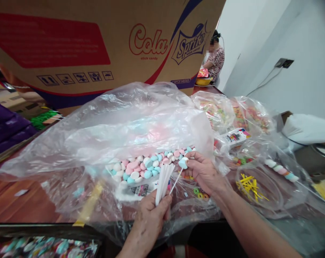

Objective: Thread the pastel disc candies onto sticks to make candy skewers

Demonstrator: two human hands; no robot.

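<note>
My left hand [153,211] is closed round a bundle of white sticks [164,181], which point upward. One stick leans out to the right, and its tip meets a blue-and-white marshmallow [183,163]. That marshmallow is pinched between the thumb and fingertips of my right hand [204,172]. Just behind both hands, a large clear plastic bag [135,118] lies with its mouth toward me. Loose pink, white and blue marshmallows [135,166] spill at its opening. Under my hands, a few coloured ring candies [198,193] rest on clear plastic.
A big cardboard box [79,39] stands behind the bag. Right are yellow twist ties [251,186] in a clear round tub, a finished marshmallow skewer [282,170] and bags of ring candies [237,113]. Wrapped sweets [44,247] fill a container lower left. Another person [217,59] sits behind.
</note>
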